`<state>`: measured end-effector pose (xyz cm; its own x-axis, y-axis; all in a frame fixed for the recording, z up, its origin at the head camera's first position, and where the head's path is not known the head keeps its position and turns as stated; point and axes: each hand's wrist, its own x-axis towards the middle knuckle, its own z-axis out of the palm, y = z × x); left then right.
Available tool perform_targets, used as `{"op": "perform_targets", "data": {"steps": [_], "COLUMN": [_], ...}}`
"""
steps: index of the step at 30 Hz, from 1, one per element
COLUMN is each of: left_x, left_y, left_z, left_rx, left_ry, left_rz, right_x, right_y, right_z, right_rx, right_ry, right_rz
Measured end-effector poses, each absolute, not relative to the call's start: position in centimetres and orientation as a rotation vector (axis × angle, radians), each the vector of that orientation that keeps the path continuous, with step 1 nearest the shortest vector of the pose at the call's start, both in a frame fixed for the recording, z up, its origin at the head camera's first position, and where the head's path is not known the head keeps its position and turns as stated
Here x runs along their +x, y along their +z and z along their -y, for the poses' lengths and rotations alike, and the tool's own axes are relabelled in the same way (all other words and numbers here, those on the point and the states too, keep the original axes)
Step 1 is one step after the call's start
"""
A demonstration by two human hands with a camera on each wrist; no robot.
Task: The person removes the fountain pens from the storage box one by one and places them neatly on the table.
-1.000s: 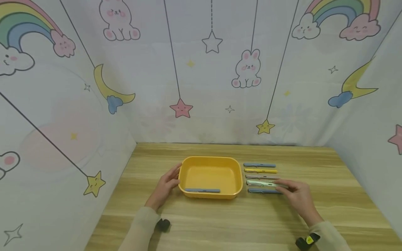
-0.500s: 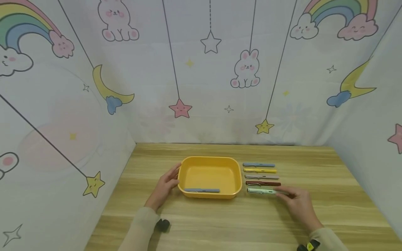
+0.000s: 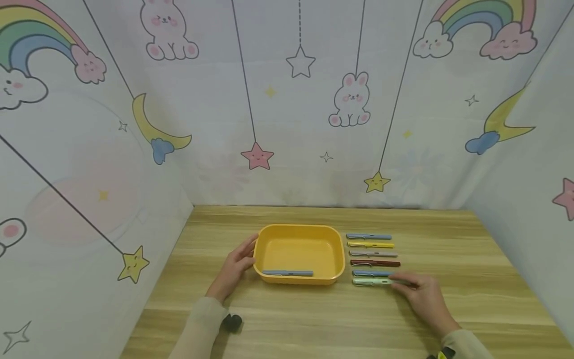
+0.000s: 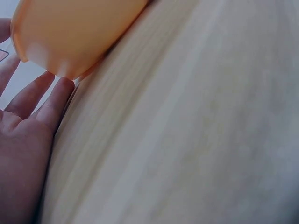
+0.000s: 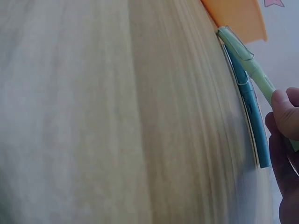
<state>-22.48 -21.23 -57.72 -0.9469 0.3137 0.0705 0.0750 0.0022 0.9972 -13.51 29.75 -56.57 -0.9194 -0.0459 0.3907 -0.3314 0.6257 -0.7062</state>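
My right hand (image 3: 423, 296) pinches a light green pen (image 3: 371, 282) by its barrel end, between thumb and fingers. Just beyond it a blue pen (image 3: 371, 273) lies on the table; the right wrist view shows the green pen (image 5: 240, 49) held over this blue one (image 5: 252, 112). A yellow tray (image 3: 298, 280) stands to the left, holding one greyish-blue pen (image 3: 288, 272) along its near side. Against the tray's left wall rest the extended fingers of my left hand (image 3: 234, 269). The left wrist view has these fingers touching the tray's outside (image 4: 70, 42).
Farther back in the same row lie a dark red pen (image 3: 374, 263), a grey pen (image 3: 372, 254), a yellow pen (image 3: 370, 245) and a greyish-blue pen (image 3: 368, 236). The wooden table (image 3: 314, 324) meets a patterned curtain (image 3: 287, 184) at the back and sides.
The right hand has brought the light green pen toward the near end of the row, passing over the dark red and blue pens, now uncovered. Left hand and tray stay put.
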Motion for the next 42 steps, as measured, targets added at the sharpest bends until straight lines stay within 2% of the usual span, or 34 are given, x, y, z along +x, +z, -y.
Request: {"op": "perform_targets", "data": {"steps": [14,42], "left_x": [-22.61,-22.71], "left_y": [-57.77,-57.96], "left_z": [21.28,21.24], "left_rx": [0.436,0.437], "left_ry": [2.074,2.102], "left_rz": [-2.101,-2.056], "right_x": [-13.83,-13.87], "right_y": [-56.52,-56.55], "right_z": [-29.36,-29.67], "right_rx": [0.509,0.469], "right_ry": [0.869,0.771], "right_rz": [2.481,2.592]}}
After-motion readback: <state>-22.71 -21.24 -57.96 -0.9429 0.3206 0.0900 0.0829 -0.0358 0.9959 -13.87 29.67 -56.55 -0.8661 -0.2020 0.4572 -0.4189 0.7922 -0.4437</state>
